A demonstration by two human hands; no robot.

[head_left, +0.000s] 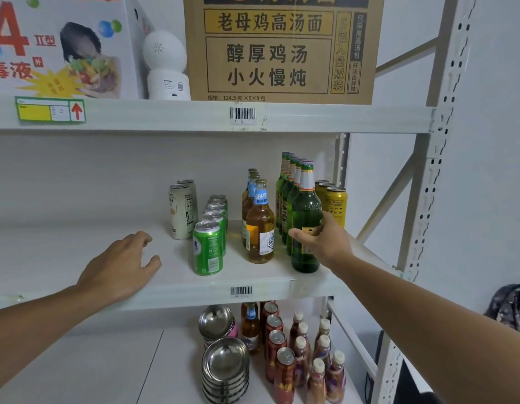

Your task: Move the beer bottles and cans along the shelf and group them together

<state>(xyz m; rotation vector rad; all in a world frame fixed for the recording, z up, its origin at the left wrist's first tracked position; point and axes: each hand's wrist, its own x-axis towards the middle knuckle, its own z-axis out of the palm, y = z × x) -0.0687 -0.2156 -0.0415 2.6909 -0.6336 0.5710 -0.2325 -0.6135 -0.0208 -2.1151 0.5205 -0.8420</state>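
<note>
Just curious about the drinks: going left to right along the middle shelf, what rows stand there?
White cans → green cans → amber bottles → green bottles, front one held by the right hand → yellow cans.

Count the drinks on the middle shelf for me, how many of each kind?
White cans: 2
Green cans: 5
Amber bottles: 4
Green bottles: 5
Yellow cans: 3
Total: 19
</note>
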